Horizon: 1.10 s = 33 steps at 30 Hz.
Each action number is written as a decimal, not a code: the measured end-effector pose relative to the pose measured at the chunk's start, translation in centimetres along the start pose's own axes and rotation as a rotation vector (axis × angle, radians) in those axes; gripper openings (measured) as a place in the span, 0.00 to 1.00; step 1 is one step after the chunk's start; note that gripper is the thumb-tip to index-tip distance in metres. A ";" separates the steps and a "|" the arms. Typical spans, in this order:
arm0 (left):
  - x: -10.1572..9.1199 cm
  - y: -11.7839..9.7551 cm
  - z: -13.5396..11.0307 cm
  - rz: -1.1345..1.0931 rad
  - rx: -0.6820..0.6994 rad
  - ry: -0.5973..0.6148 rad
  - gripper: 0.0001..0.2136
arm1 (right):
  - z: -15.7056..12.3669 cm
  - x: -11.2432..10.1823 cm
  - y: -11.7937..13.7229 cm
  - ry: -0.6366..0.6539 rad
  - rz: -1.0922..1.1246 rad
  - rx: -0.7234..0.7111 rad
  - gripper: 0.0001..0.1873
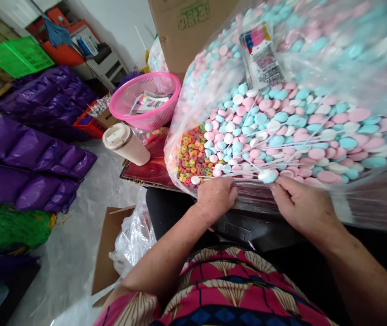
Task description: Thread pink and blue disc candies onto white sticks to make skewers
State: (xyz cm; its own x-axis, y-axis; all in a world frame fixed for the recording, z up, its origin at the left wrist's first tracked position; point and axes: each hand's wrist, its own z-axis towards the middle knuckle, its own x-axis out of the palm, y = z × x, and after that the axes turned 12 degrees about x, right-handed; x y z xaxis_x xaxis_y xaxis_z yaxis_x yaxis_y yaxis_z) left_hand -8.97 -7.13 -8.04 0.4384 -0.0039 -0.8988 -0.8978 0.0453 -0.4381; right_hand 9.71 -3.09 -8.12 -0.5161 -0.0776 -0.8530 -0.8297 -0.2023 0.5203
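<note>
A large clear plastic bag (175, 156) lies open in front of me, full of pink, blue and white round candies (282, 117). Thin white sticks (292, 145) lie across them. At its left side sits a patch of small colourful rings (195, 154). My right hand (302, 203) pinches a white-and-blue candy (267, 175) between thumb and finger at the near edge. My left hand (215, 197) is closed at that edge, close to several sticks; its fingers curl away, so what they hold is hidden. A packet of printed labels (263, 56) rests on the bag.
A pink basket (146, 120) with printed packets and a white lidded cup (127, 145) stand left on the red tabletop (159, 158). Below is a cardboard box (107, 244) with clear plastic. Purple packages (26, 158) and a green crate (20, 56) are farther left.
</note>
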 end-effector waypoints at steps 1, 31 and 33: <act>-1.0 0.8 0.3 0.005 -0.019 -0.036 0.09 | 0.0 0.0 -0.2 0.006 0.010 0.004 0.15; -0.2 2.7 -0.7 -0.675 -0.263 -0.515 0.05 | -1.4 2.0 5.5 0.258 -0.368 -0.050 0.09; 0.5 2.2 -1.5 -0.457 -0.133 -0.462 0.05 | -1.5 2.4 5.6 0.265 -0.366 -0.037 0.09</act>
State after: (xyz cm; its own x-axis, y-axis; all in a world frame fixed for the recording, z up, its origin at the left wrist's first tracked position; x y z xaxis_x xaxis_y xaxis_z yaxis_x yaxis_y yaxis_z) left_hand -10.77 -8.49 -9.50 0.7226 0.4366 -0.5359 -0.6020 0.0166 -0.7983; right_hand 4.11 -5.86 -7.34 -0.1135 -0.2404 -0.9640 -0.9367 -0.2976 0.1845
